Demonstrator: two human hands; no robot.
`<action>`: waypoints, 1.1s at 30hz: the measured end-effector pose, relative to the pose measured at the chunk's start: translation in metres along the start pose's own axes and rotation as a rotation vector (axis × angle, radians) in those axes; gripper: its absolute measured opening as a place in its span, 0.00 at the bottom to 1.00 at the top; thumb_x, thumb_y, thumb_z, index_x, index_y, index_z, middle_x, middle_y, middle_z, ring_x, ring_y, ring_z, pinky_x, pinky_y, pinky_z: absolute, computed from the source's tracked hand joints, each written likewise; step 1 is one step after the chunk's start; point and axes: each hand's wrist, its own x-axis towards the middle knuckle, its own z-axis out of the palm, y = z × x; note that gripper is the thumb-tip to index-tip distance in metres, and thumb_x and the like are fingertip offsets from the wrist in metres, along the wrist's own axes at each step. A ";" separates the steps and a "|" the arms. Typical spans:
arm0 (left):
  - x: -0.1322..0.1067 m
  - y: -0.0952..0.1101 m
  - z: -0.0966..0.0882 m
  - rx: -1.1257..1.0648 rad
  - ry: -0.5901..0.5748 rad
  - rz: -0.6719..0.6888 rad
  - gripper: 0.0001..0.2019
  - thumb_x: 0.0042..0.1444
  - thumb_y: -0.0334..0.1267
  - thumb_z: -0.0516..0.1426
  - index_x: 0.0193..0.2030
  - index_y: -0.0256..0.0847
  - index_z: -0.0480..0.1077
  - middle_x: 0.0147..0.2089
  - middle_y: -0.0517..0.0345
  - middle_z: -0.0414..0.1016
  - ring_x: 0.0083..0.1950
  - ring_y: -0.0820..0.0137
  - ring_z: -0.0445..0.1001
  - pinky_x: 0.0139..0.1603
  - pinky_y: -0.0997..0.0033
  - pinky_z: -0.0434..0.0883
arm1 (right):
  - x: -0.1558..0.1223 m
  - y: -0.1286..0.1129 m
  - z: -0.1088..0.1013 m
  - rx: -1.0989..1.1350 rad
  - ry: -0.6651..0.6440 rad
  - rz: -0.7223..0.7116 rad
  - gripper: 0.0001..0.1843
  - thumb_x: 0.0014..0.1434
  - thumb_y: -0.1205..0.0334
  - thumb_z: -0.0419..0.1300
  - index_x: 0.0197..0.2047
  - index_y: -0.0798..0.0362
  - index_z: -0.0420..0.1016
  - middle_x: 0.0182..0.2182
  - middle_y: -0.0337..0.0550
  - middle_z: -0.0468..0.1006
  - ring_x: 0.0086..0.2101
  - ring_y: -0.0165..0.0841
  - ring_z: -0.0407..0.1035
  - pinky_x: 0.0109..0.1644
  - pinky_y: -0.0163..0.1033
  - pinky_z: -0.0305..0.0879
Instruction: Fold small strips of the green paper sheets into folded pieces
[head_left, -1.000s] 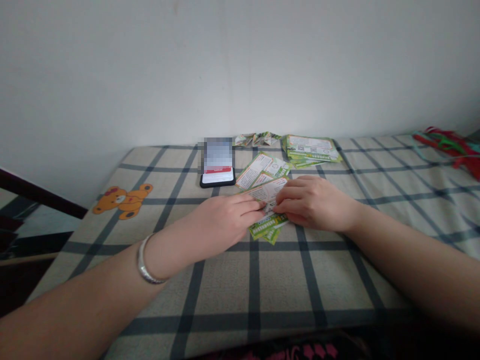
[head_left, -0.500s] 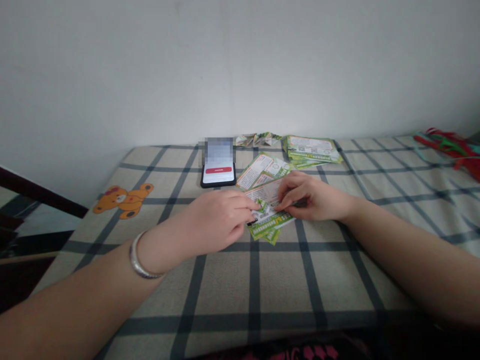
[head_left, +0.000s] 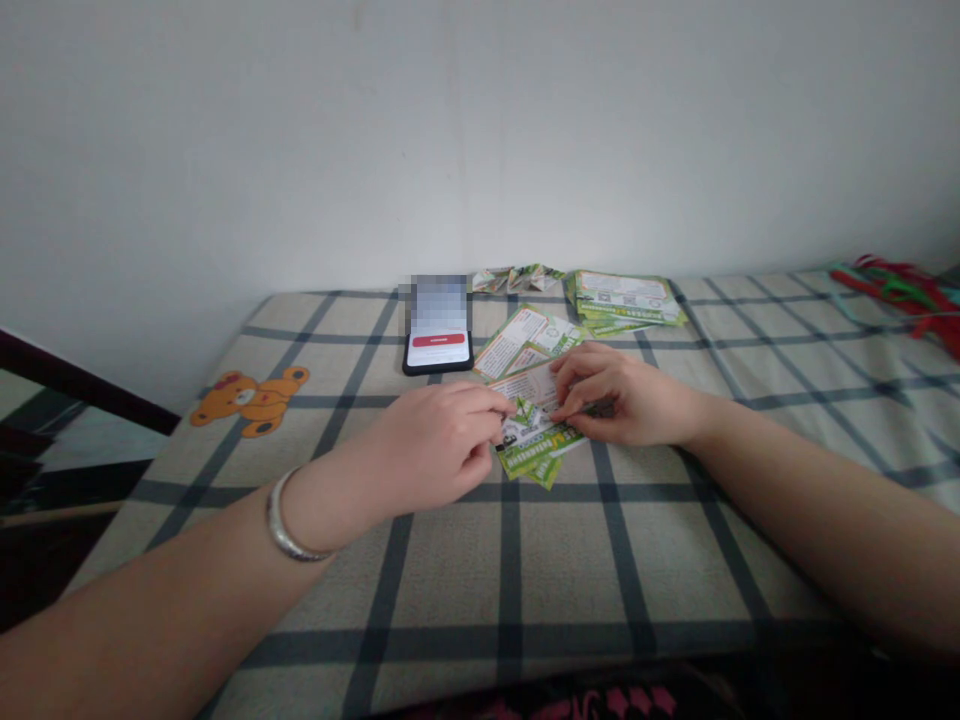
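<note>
Between my hands is a small folded paper card (head_left: 527, 413), green and white, over loose printed flyers (head_left: 559, 440). My left hand (head_left: 442, 440), with a silver bangle at its wrist, has its thumb and fingers pinched at the card's left end. At the other end my right hand (head_left: 619, 395) pinches it, fingers curled and the palm side hidden. Underneath, the green and white flyers overlap at different angles. How the card's folded edges lie under the fingertips cannot be made out.
Left of the flyers lies a phone (head_left: 439, 350) with a lit screen. Behind are several folded paper pieces (head_left: 517, 279) and a flyer stack (head_left: 626, 295). A bear picture (head_left: 251, 400) is at left, red and green cords (head_left: 900, 295) at far right, on a checked tablecloth (head_left: 450, 590).
My left fingers have shifted very slightly and curl in a little more at the folded card. My right hand has barely moved. The phone and flyers lie as before.
</note>
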 end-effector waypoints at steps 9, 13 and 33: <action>0.002 0.005 0.006 0.047 0.052 -0.019 0.09 0.55 0.28 0.51 0.37 0.36 0.73 0.48 0.49 0.78 0.51 0.63 0.75 0.57 0.58 0.72 | 0.006 -0.024 0.013 -0.201 0.072 0.036 0.06 0.60 0.65 0.59 0.37 0.55 0.77 0.41 0.46 0.81 0.51 0.40 0.68 0.55 0.45 0.66; 0.004 0.007 0.005 0.069 0.036 -0.052 0.07 0.55 0.28 0.52 0.36 0.35 0.71 0.43 0.49 0.78 0.48 0.62 0.75 0.52 0.58 0.74 | 0.009 -0.029 0.020 -0.315 0.071 0.085 0.08 0.62 0.62 0.57 0.35 0.57 0.76 0.39 0.50 0.79 0.46 0.40 0.70 0.50 0.44 0.68; 0.006 0.003 0.009 -0.033 0.060 -0.118 0.05 0.60 0.35 0.56 0.41 0.37 0.70 0.41 0.53 0.76 0.45 0.64 0.74 0.47 0.62 0.72 | 0.012 -0.036 0.025 -0.187 0.123 0.221 0.07 0.59 0.66 0.58 0.38 0.54 0.78 0.33 0.43 0.80 0.35 0.33 0.72 0.42 0.38 0.64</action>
